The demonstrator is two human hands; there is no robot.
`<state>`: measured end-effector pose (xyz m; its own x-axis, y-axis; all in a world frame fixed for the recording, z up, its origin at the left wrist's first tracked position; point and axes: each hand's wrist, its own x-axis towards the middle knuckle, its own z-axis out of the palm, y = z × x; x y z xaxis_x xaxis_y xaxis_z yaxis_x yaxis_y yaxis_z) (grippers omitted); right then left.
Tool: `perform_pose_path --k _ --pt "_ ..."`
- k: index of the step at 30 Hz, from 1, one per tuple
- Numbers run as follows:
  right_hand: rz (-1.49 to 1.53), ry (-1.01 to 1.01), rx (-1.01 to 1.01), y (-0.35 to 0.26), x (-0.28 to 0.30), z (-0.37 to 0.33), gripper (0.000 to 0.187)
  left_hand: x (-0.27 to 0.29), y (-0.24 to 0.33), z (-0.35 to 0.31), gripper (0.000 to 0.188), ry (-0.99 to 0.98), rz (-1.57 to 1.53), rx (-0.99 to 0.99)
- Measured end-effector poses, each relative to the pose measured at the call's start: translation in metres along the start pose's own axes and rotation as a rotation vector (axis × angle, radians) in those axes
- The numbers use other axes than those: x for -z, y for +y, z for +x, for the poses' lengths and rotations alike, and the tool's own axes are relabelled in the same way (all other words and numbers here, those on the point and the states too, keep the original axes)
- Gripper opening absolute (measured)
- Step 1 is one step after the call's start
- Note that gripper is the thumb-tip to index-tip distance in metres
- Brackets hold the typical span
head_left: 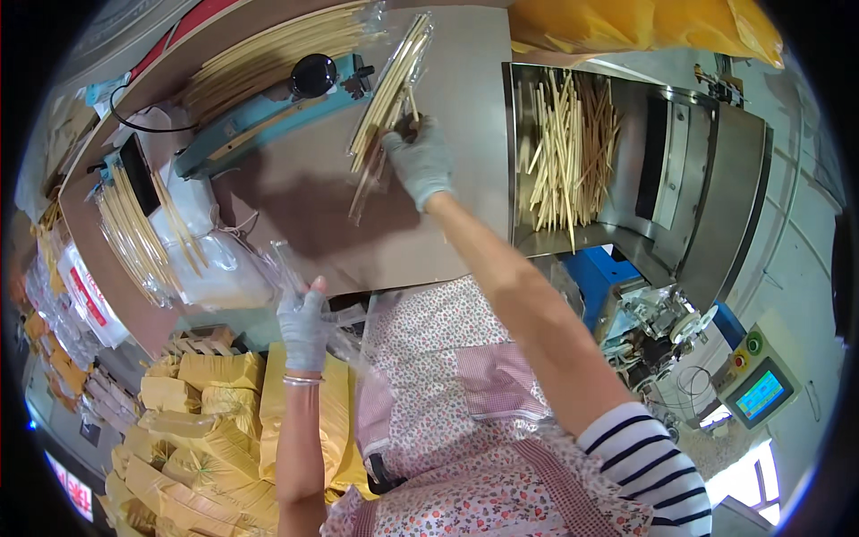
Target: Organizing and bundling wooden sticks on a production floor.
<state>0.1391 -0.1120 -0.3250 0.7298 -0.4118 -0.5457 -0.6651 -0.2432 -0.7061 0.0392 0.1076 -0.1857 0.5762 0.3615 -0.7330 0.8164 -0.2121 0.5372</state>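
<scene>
The right hand [420,161], in a pale grey glove, has its curled fingers against the right side of a slim bundle of pale wooden sticks in clear plastic [389,98]; whether they clench it cannot be told. This bundle lies slanted just right of the long teal machine with a round black knob [277,130], its lower half nearest the fingers. Below the machine, the similarly gloved left hand [302,331] grasps a narrow clear plastic sleeve [284,259], which sticks up past the fingers.
</scene>
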Motion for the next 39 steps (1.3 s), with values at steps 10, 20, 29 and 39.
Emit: perform_pose_path --k 10,20,29,39 --pt "-0.215 0.317 0.096 -0.013 0.030 -0.012 0.028 -0.057 0.059 0.049 0.020 -0.218 -0.112 -0.163" --pt "0.155 -0.366 -0.081 -0.027 0.123 -0.127 0.019 -0.144 0.111 0.024 0.023 -0.570 -0.187 -0.359" --pt "0.319 -0.366 -0.063 -0.012 0.111 -0.142 0.021 -0.131 0.052 -0.025 0.020 -0.461 -0.327 -0.168" --pt "0.375 -0.443 0.001 -0.041 0.102 -0.059 0.034 -0.104 0.027 -0.021 0.024 -0.584 0.096 -0.285"
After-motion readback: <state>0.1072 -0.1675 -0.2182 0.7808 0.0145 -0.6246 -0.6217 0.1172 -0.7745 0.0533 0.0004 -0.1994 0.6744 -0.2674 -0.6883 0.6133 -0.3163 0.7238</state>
